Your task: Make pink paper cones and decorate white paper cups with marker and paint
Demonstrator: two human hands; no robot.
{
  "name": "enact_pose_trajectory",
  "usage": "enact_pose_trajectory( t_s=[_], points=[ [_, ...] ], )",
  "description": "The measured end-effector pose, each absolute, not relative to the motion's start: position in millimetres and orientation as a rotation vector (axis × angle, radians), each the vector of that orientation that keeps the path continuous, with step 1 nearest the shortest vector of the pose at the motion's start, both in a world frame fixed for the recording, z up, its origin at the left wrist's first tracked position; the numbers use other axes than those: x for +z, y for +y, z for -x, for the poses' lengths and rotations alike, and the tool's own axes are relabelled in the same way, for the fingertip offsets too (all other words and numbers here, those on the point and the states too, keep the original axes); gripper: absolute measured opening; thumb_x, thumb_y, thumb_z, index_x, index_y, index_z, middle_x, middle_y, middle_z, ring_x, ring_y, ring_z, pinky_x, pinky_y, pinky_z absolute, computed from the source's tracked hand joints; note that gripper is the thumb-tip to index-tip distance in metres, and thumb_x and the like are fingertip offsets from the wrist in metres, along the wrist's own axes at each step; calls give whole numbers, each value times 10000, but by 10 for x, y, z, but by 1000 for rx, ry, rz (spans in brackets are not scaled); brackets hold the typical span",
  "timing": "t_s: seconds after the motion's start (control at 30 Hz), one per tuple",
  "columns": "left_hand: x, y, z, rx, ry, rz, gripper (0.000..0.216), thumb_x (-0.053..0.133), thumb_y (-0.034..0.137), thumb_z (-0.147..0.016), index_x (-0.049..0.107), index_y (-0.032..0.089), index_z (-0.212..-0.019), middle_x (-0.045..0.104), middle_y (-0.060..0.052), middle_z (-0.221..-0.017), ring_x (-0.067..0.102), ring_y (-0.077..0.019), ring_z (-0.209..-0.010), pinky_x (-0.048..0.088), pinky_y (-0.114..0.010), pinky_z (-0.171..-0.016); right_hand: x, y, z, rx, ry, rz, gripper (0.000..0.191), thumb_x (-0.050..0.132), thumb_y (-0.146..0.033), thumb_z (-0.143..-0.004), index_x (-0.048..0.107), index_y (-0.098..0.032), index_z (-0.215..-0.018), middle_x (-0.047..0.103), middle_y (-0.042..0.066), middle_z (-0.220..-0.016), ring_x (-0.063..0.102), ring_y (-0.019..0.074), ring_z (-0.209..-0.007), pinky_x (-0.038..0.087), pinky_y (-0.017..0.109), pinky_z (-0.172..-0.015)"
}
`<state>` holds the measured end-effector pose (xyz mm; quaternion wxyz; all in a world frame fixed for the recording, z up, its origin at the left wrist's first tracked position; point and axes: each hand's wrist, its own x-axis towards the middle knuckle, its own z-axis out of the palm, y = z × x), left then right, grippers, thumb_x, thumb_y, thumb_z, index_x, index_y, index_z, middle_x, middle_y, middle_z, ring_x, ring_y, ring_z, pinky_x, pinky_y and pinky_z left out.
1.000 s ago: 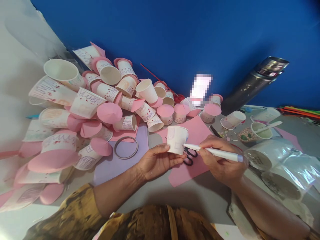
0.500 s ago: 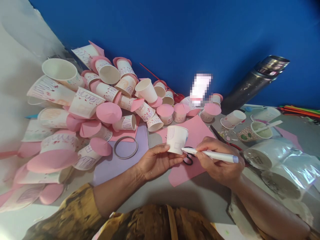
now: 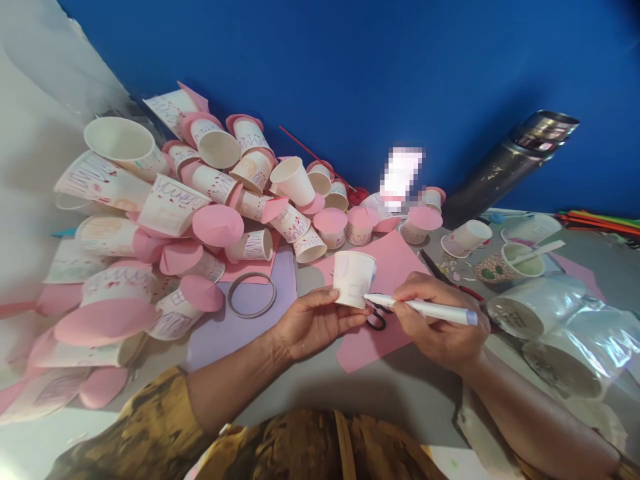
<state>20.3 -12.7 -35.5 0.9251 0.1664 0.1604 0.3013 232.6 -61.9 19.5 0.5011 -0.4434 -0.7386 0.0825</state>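
Note:
A white paper cup [image 3: 353, 272] is held upright near its base by my left hand [image 3: 315, 321], thumb in front and fingers behind. Faint purple lines, among them a small square, mark its side. My right hand [image 3: 440, 320] grips a white marker pen [image 3: 440, 311] with a pale purple end, and the tip is at the lower right of the cup. Behind and below the cup lie black-handled scissors [image 3: 376, 323], partly hidden, on a sheet of pink paper [image 3: 370, 347].
At left is a pile of decorated paper cups [image 3: 173, 203] with pink paper tops. A grey ring [image 3: 251, 295] lies on purple paper [image 3: 215, 343]. A dark flask [image 3: 495, 175] leans at back right, near clear plastic packaging [image 3: 590, 327] and a cup with a stick [image 3: 523, 261].
The pen tip has shifted very slightly on the cup's lower side. Both hands otherwise keep their places and grips.

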Motion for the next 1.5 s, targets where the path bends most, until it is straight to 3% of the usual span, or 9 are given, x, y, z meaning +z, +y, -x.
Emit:
enact_pose_trajectory(
  t_s=[0.8,1.23,1.5],
  points=[
    [-354,-147,-243,655,425,-412,329,826,178,-794,778,56,-1096,800,-146,-1057,739,-248,-1024,567,-374,-994,244,-599,-2271,123,-1901,945,190,610,-76,-895,641,-248,-968,725,30,-735,656,186,-597,564,330,-542],
    [-372,-137,-216,624,379,-401,354,807,220,-825,762,31,-1121,805,-170,-1061,752,-267,-1045,572,-378,-1003,244,-621,-2311,91,-1854,1055,167,627,-78,-868,626,-245,-868,687,22,-684,634,176,-565,530,322,-521],
    [-380,-135,-221,623,398,-403,376,818,216,-812,763,42,-1140,803,-161,-1080,751,-268,-1055,567,-380,-1022,211,-630,-2318,153,-1792,1052,164,635,-94,-883,641,-255,-913,683,10,-705,628,174,-571,516,327,-526]
  ],
)
